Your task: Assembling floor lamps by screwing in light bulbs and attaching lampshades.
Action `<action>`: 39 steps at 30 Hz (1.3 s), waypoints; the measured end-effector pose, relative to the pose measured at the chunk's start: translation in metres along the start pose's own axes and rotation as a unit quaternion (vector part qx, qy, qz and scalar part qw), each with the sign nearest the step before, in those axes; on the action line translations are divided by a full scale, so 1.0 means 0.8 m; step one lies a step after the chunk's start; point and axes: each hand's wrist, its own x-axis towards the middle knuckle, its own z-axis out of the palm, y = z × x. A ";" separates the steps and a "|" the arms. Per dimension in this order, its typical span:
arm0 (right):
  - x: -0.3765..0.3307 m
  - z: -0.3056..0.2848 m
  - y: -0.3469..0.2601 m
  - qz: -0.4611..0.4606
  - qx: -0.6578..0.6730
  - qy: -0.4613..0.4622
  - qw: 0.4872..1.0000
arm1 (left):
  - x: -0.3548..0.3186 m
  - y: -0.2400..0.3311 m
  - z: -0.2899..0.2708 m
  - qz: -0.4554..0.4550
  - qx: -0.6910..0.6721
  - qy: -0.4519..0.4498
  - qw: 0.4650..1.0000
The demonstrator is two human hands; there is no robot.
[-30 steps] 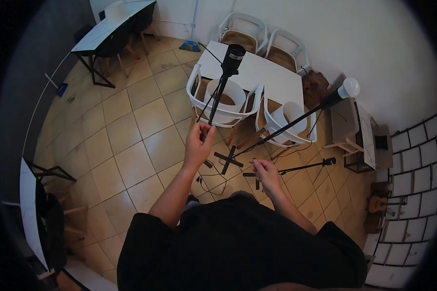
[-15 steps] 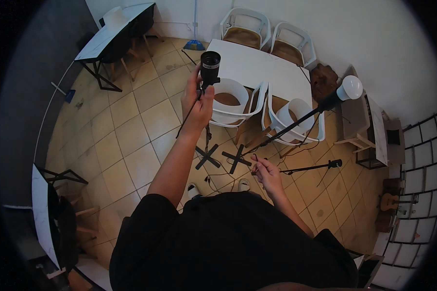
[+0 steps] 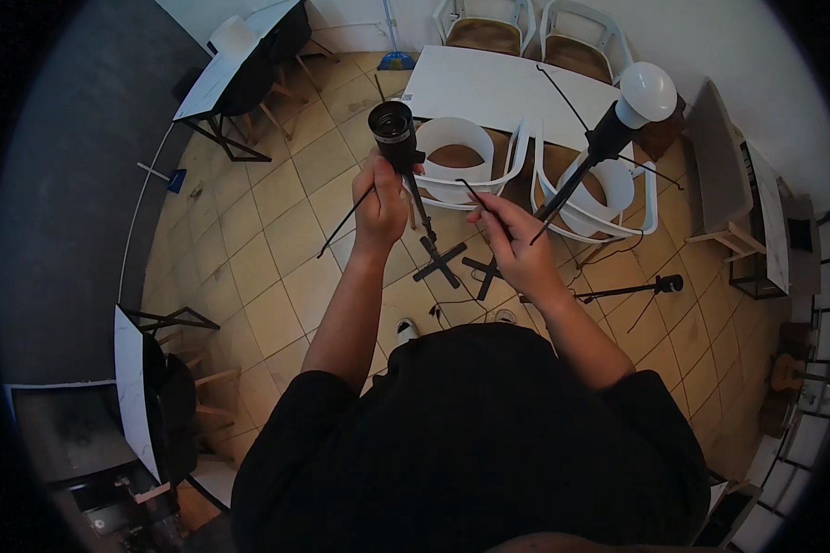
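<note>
My left hand (image 3: 381, 207) is closed around the upper pole of a floor lamp, just below its black empty bulb socket (image 3: 393, 124). Thin black rods stick out at the side of this socket. In my right hand (image 3: 518, 241), a thin black rod with a bent tip (image 3: 471, 192) is pinched between the fingers, a little to the right of the lamp pole. A second floor lamp leans to the right, with a white bulb (image 3: 646, 94) in its socket and thin rods spreading from it. Two black cross-shaped bases (image 3: 441, 264) rest on the tiled floor.
White cylindrical lampshades (image 3: 456, 138) sit on two white armchairs beside a white table (image 3: 489, 83). A third black pole (image 3: 622, 291) stands out low at the right. Cables lie near my feet. A bench (image 3: 721, 166) is farther right; marble-topped tables (image 3: 136, 392) are at left.
My right hand has risen and come closer to the lamp socket, and the rod in it now shows plainly. My left hand keeps hold of the lamp. The view has shifted.
</note>
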 end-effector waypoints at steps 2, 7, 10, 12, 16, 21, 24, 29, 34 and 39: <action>0.013 0.006 -0.018 -0.084 -0.022 0.006 0.996 | -0.004 -0.005 -0.003 -0.013 -0.003 -0.021 1.000; 0.017 0.016 -0.041 -0.097 -0.023 0.029 0.995 | -0.013 -0.001 0.006 -0.050 -0.026 -0.044 0.997; 0.013 0.014 -0.042 -0.111 -0.062 0.039 0.991 | -0.012 0.006 0.015 -0.042 -0.067 -0.030 0.996; 0.010 0.014 -0.041 -0.113 -0.079 0.042 0.990 | -0.010 0.009 0.019 -0.035 -0.086 -0.033 0.995; 0.011 0.022 -0.034 -0.118 -0.084 0.069 0.987 | -0.005 0.005 0.010 -0.066 -0.053 -0.060 0.995; 0.017 0.039 -0.032 -0.096 -0.044 0.084 0.991 | 0.002 0.004 0.007 -0.046 -0.096 -0.042 0.993; 0.020 0.045 -0.033 -0.073 -0.027 0.078 0.994 | 0.004 0.000 0.001 -0.049 -0.095 -0.029 0.994; 0.029 0.064 -0.045 -0.096 -0.067 0.076 0.990 | 0.007 -0.014 -0.023 -0.073 -0.083 -0.019 0.994; 0.036 0.077 -0.063 -0.061 -0.038 0.042 0.997 | 0.006 -0.010 -0.037 -0.075 -0.083 0.001 0.994; 0.040 0.077 -0.076 -0.071 -0.057 0.012 0.996 | 0.007 -0.015 -0.047 -0.066 -0.067 -0.009 0.995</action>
